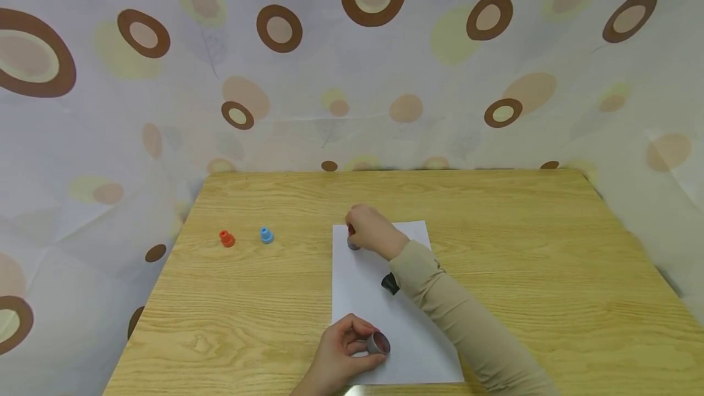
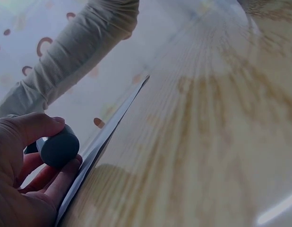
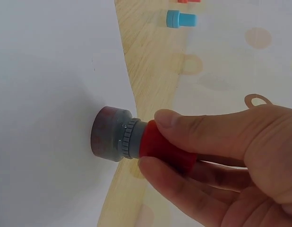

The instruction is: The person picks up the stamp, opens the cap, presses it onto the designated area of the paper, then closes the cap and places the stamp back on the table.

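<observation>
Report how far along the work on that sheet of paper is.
Apparently done: the grey cap is off, pinched in the left hand. In hand: the right hand grips the red-handled stamp at the paper's far end; whether it touches is unclear. Probably left: making a print, since no clear mark shows on the visible paper, then recapping.

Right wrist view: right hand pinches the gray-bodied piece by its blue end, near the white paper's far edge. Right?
One error: the pinched end is red, not blue, as the right wrist view shows. The right hand does pinch the gray-bodied piece there, near the far edge of the white paper.
</observation>
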Tool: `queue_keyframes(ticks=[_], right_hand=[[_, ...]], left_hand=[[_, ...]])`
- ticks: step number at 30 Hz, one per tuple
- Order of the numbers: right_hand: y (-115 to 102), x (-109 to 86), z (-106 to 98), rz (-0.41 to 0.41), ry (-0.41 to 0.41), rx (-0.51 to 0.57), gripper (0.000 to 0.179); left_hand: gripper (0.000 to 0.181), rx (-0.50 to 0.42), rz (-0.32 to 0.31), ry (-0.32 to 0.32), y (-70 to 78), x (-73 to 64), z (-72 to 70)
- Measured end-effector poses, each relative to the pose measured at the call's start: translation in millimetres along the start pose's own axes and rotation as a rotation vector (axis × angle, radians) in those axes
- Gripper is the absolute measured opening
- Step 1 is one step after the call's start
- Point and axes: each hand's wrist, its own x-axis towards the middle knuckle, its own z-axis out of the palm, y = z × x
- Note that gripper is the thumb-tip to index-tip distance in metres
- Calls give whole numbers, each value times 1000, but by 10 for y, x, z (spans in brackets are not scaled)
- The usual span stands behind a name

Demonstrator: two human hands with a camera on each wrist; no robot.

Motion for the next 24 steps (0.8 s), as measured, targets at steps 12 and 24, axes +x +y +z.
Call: queue_keyframes(ticks=[12, 24], right_hand=[[44, 22, 53, -39, -7, -29, 17], [44, 32, 63, -61, -5, -76, 20]], left_hand=[[40, -16, -5, -7, -17, 5, -4], [41, -14, -13, -1, -12, 9, -4]])
